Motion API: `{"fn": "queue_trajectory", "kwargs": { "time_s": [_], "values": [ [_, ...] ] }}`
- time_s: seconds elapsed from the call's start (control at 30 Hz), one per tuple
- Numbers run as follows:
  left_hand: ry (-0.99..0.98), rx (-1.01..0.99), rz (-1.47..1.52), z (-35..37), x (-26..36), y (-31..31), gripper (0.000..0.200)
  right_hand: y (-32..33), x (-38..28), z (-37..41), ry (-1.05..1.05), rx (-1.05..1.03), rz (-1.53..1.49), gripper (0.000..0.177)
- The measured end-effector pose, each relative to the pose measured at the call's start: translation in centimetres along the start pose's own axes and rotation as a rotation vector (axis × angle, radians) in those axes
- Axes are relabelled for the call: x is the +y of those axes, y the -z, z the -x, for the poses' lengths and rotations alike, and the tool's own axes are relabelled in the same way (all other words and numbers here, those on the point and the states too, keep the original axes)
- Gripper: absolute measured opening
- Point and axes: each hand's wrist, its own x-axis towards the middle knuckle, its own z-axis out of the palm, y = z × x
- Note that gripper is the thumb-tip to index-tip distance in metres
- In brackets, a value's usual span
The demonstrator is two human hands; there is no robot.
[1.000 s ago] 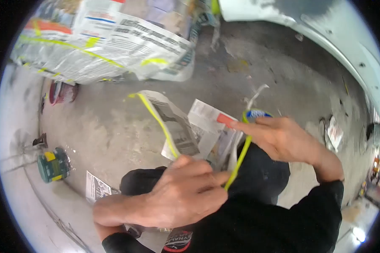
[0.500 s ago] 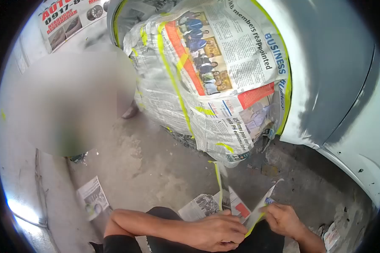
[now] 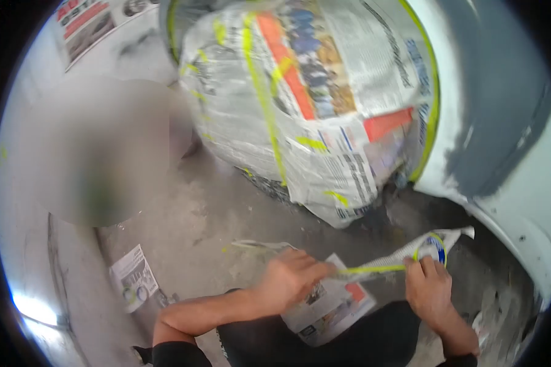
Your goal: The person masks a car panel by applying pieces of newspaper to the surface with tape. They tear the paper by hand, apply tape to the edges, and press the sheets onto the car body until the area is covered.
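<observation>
Pinching the free end of a yellow-green tape strip (image 3: 367,269), your left hand (image 3: 291,278) is closed on it, well left of the tape roll (image 3: 431,248). Your right hand (image 3: 431,293) sits just below the tape roll, its fingers (image 3: 423,266) curled up onto the rim and holding it. The strip runs taut and nearly level from the roll to your left hand. Down and left of the tape roll, under the strip, a newspaper sheet (image 3: 327,309) lies against your dark trousers (image 3: 373,330). Far left of the roll, a newspaper scrap (image 3: 133,278) lies on the concrete floor (image 3: 226,214). Above and left of the roll stands a wheel (image 3: 300,104) wrapped in newspaper and striped with the same tape. Up and right of the roll curves a white car panel (image 3: 514,183) with a grey patch. A blurred person (image 3: 98,153) is far left of the roll, beyond the scrap
</observation>
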Motion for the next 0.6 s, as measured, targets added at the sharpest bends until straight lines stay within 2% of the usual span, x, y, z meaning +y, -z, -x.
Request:
{"fn": "queue_trajectory", "kwargs": {
  "time_s": [0.33, 0.4, 0.43, 0.47, 0.53, 0.6],
  "values": [
    [0.091, -0.112, 0.081, -0.3, -0.9, 2.2, 0.051, 1.6, -1.5, -1.0, 0.042, -0.083, -0.02, 0.027],
    [0.354, -0.144, 0.171, -0.2, -1.4, 3.0, 0.061, 0.6, -1.7, -0.7, 0.077, -0.02, 0.013, 0.024],
    [0.486, -0.156, 0.246, 0.2, -1.6, 3.3, 0.067, 0.7, -1.2, -0.9, 0.035, -0.068, 0.026, 0.021],
    [0.539, -0.18, 0.248, 0.5, -1.9, 3.8, 0.069, 0.6, -0.8, -0.8, -0.029, -0.13, 0.03, 0.017],
    [0.633, -0.292, 0.267, 0.7, -2.7, 4.3, 0.075, 0.0, -0.4, 0.1, -0.024, -0.135, 0.014, 0.014],
    [0.333, -0.242, 0.088, 0.6, -3.7, 3.6, 0.072, -0.3, -0.5, -0.5, -0.026, -0.159, 0.003, 0.013]
  ]
}}
